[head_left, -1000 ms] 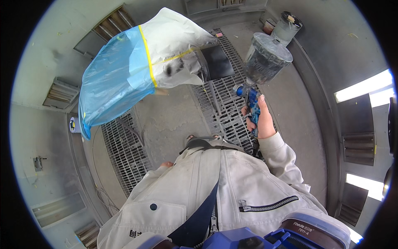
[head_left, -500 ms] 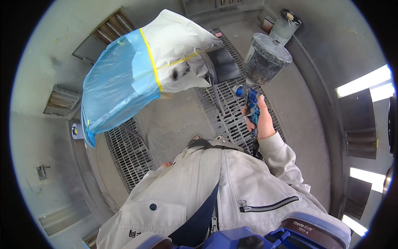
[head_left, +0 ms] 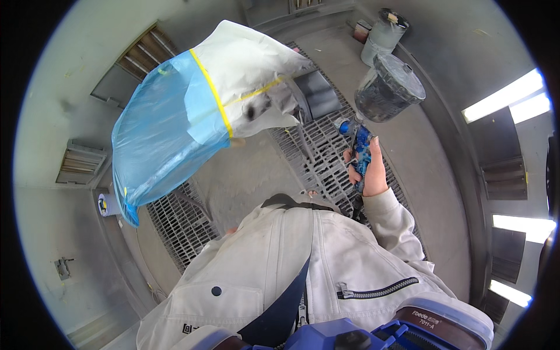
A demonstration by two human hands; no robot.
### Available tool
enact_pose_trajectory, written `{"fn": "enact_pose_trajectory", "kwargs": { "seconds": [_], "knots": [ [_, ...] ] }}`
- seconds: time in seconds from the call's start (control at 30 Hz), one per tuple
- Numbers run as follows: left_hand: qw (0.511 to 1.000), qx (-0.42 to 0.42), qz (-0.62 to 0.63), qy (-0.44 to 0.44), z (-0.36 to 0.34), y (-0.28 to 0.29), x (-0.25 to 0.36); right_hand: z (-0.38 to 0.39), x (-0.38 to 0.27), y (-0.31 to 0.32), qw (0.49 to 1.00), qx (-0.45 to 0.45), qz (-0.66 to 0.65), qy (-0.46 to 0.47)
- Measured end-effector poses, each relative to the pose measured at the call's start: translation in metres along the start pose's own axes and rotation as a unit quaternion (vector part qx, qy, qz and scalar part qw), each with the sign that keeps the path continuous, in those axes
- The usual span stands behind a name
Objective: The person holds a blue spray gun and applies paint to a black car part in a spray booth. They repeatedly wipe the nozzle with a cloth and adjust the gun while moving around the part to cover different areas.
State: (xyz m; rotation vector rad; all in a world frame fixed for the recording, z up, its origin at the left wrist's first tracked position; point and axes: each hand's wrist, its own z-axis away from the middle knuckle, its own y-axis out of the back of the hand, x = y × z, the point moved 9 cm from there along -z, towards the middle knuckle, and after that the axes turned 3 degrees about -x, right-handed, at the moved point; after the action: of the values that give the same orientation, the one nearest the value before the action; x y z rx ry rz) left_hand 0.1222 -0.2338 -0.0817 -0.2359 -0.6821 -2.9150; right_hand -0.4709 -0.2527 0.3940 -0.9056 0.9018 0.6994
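My right hand (head_left: 374,169) is wrapped round the grip of a blue spray gun (head_left: 361,153), held out in front of me on the right. On top of the gun sits a large paint cup (head_left: 386,90), dark-smeared and lidded, tilted to the right. Its nozzle points left, toward a bare dark grey panel (head_left: 318,95) and apart from it. Around that panel, white masking paper (head_left: 248,64) and blue plastic film (head_left: 166,119) cover a big part, joined by yellow tape (head_left: 211,87). Only a sliver of my left hand (head_left: 231,231) shows beside my jacket; its fingers are hidden.
Metal floor grates (head_left: 318,153) run on both sides of a concrete strip. A grey bucket (head_left: 382,38) and a small reddish can (head_left: 361,29) stand at the far right. Bright lamps (head_left: 507,96) line the right wall. At the left wall is a white roll-like object (head_left: 107,204).
The spray gun and its cup have shifted slightly right in view, the cup leaning more. The masked part appears a little lower and further left as the view turned. My grip is the same.
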Motion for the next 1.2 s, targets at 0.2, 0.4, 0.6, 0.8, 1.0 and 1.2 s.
{"fn": "enact_pose_trajectory", "kwargs": {
  "seconds": [0.2, 0.4, 0.6, 0.8, 1.0, 1.2],
  "knots": [
    [0.999, -0.007, -0.027, -0.022, -0.019, 0.011, 0.002, 0.002, 0.000, -0.008, 1.000, 0.028, -0.004, 0.012],
    [0.998, -0.010, -0.051, -0.039, -0.033, 0.017, 0.001, 0.010, 0.006, -0.020, 1.000, 0.024, 0.002, 0.013],
    [0.995, -0.014, -0.085, -0.057, -0.042, 0.034, -0.004, 0.017, 0.014, -0.032, 0.999, 0.048, -0.008, 0.022],
    [0.985, -0.020, -0.149, -0.078, -0.040, 0.054, -0.017, 0.025, 0.024, -0.047, 0.997, 0.073, -0.007, 0.026],
    [0.985, -0.025, -0.150, -0.078, -0.036, 0.074, -0.026, 0.031, 0.033, -0.058, 0.996, 0.084, 0.004, 0.004],
    [0.998, 0.012, -0.026, -0.053, -0.029, 0.090, -0.028, 0.027, 0.027, -0.062, 0.996, 0.090, 0.010, 0.009]
  ]
}}
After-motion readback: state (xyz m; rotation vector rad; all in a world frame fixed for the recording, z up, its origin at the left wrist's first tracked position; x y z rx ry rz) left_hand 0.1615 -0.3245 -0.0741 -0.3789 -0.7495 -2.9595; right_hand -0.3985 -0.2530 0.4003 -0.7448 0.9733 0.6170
